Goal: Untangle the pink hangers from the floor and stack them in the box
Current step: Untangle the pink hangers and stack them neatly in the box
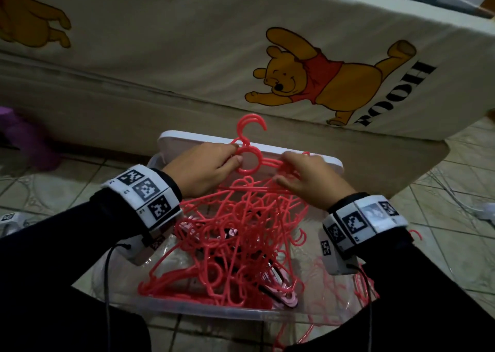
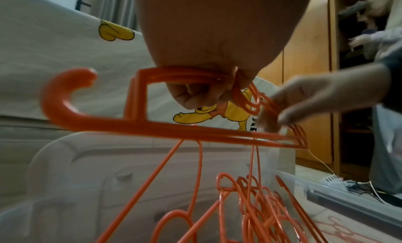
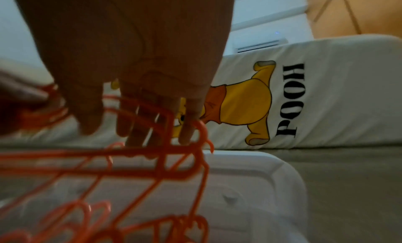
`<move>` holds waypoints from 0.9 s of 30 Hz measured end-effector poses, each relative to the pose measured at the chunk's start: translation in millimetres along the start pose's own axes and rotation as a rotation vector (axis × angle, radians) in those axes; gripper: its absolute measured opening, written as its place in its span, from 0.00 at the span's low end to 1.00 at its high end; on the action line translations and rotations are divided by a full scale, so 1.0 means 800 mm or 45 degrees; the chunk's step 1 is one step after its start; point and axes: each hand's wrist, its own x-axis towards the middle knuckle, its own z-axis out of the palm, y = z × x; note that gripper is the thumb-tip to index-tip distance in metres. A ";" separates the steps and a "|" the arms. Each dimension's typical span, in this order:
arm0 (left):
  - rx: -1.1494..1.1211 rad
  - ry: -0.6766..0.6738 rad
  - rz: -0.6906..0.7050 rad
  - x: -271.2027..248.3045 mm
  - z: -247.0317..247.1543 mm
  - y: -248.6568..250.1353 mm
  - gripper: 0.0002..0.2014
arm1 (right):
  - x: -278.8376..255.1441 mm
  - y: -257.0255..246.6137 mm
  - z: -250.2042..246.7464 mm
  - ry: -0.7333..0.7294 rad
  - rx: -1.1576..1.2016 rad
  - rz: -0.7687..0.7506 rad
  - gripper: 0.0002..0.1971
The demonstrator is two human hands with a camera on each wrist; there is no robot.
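Note:
A bunch of pink hangers (image 1: 250, 126) is lifted above a clear plastic box (image 1: 201, 308), hooks pointing up toward the bed. My left hand (image 1: 235, 158) grips the bunch at the round neck under the hooks; in the left wrist view the left hand (image 2: 206, 92) is curled round the stacked hangers (image 2: 152, 128). My right hand (image 1: 284, 169) pinches the shoulder bars to the right; in the right wrist view the right hand (image 3: 141, 126) has its fingers laced through the hanger ends (image 3: 169, 150). A tangle of more pink hangers (image 1: 235, 244) hangs from the bunch into the box.
The white lid (image 1: 187, 139) leans behind the box against a bed with a cartoon bear sheet (image 1: 321, 83). A few loose hangers (image 1: 361, 284) lie on the tiled floor at the right. Cables and a white plug strip (image 1: 482, 212) lie far right, a purple object (image 1: 24, 137) far left.

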 end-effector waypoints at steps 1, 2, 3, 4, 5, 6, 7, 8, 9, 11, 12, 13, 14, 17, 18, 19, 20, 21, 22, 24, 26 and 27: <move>0.068 0.002 -0.009 0.000 0.000 0.000 0.11 | -0.001 0.003 0.005 -0.062 -0.114 -0.007 0.10; 0.182 0.010 -0.006 0.001 0.001 -0.001 0.10 | -0.002 0.005 0.010 -0.086 -0.200 -0.007 0.09; 0.311 0.025 -0.002 0.001 0.002 -0.001 0.10 | -0.001 0.007 0.015 -0.087 -0.251 0.001 0.10; 0.427 0.049 0.001 0.002 0.003 -0.001 0.11 | 0.000 0.008 0.018 -0.071 -0.268 0.007 0.11; 0.493 0.087 0.003 0.002 0.003 -0.001 0.11 | 0.002 0.009 0.021 -0.042 -0.264 0.010 0.11; 0.519 0.132 0.002 0.003 0.002 0.000 0.11 | 0.003 0.011 0.023 -0.009 -0.234 0.020 0.12; 0.528 0.179 -0.003 0.004 0.001 0.001 0.11 | 0.004 0.014 0.024 0.018 -0.184 0.051 0.15; 0.535 0.219 -0.010 0.005 -0.001 0.001 0.11 | 0.003 0.020 0.026 0.025 -0.135 0.113 0.20; 0.529 0.251 -0.027 0.006 -0.004 0.000 0.11 | 0.002 0.026 0.028 0.007 -0.105 0.193 0.24; 0.482 0.283 -0.099 0.008 -0.012 -0.004 0.11 | -0.001 0.039 0.034 -0.102 -0.100 0.332 0.28; 0.471 0.295 -0.131 0.009 -0.015 -0.008 0.11 | -0.002 0.043 0.039 -0.169 -0.091 0.377 0.29; 0.473 0.305 -0.158 0.009 -0.017 -0.011 0.11 | -0.004 0.046 0.046 -0.223 -0.046 0.418 0.30; 0.474 0.308 -0.189 0.009 -0.019 -0.015 0.11 | -0.006 0.046 0.053 -0.263 0.038 0.459 0.31; 0.404 0.317 -0.275 0.009 -0.023 -0.023 0.11 | -0.010 0.042 0.077 -0.368 0.194 0.486 0.25; 0.374 0.317 -0.300 0.009 -0.024 -0.025 0.11 | -0.011 0.041 0.082 -0.402 0.137 0.442 0.20; 0.348 0.314 -0.318 0.009 -0.024 -0.026 0.11 | -0.012 0.039 0.085 -0.421 0.070 0.389 0.16; 0.328 0.307 -0.330 0.010 -0.024 -0.028 0.11 | -0.013 0.037 0.085 -0.416 0.030 0.350 0.13; 0.314 0.299 -0.338 0.009 -0.025 -0.028 0.11 | -0.013 0.036 0.083 -0.394 0.038 0.323 0.11; 0.306 0.293 -0.344 0.009 -0.024 -0.029 0.12 | -0.014 0.035 0.079 -0.362 0.073 0.293 0.09; 0.289 0.287 -0.358 0.010 -0.024 -0.028 0.12 | -0.012 0.033 0.064 -0.263 0.151 0.217 0.07; 0.263 0.287 -0.373 0.010 -0.025 -0.028 0.11 | -0.009 0.031 0.046 -0.171 0.246 0.156 0.05; 0.244 0.285 -0.381 0.010 -0.026 -0.028 0.10 | -0.009 0.029 0.037 -0.132 0.295 0.138 0.05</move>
